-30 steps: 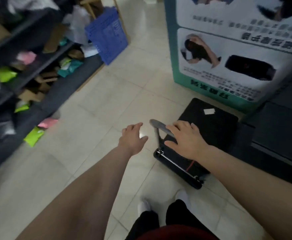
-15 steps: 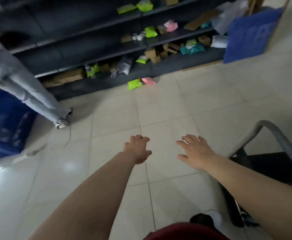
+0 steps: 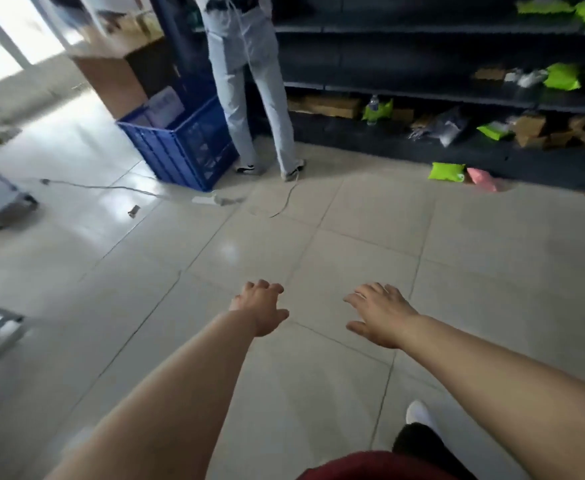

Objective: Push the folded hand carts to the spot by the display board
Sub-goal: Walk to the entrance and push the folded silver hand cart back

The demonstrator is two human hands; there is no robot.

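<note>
No folded hand cart and no display board show in this view, so where the task's thing is cannot be told from here. The person looks over the tiled floor (image 3: 353,237) toward the dark shelves (image 3: 422,91) at the far side. It seems to be a step between carts: the hands are free, and the next move probably calls for finding a cart and taking its handle. A grey platform on wheels (image 3: 3,202) at the far left may be one, but it is cut by the edge.

The left hand (image 3: 261,308) and the right hand (image 3: 377,315) both reach forward over the floor, palms down, fingers loosely spread, holding nothing and touching nothing.

Another person in light trousers (image 3: 249,81) stands at the shelves, just beside a blue crate (image 3: 180,150). A cable (image 3: 111,187) lies across the floor there and could catch wheels.
</note>
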